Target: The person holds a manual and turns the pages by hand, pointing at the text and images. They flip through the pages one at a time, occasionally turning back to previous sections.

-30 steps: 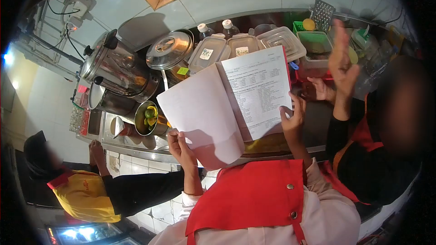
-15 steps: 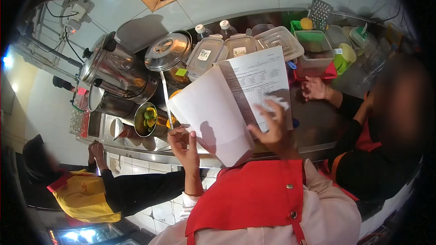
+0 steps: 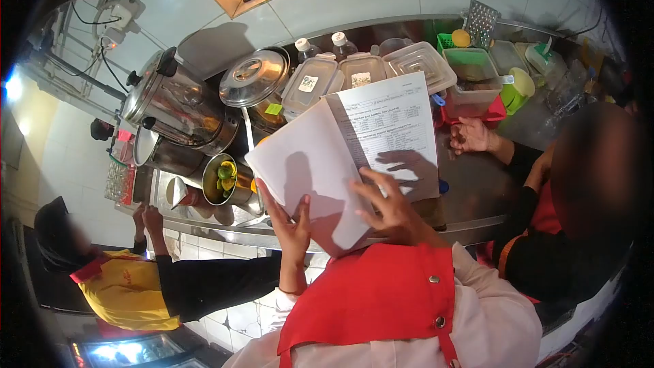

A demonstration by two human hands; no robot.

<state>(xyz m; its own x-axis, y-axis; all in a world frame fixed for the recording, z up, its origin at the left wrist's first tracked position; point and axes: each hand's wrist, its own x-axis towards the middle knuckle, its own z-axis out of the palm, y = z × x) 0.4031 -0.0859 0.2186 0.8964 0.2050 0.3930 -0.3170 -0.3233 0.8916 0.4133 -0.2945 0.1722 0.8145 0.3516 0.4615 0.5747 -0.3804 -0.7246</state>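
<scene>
A booklet of white sheets lies open before me, tilted over the counter's front edge. Its left page is blank; on its right page are printed text and small tables. My left hand is at the lower left edge of the blank page, fingers stretched out and thumb apart. Over the lower middle of the booklet, near the fold, my right hand is open with fingers spread. Its shadow falls on the printed page.
Behind the booklet stand lidded plastic containers and a lidded metal pot. A large steel pot and a metal pot with green citrus pieces are at left. One person in yellow stands left; another person's hand rests over the counter at right.
My left hand has moved up against the blank page's edge, its fingers straightening. My right hand has shifted left from the printed page toward the fold.
</scene>
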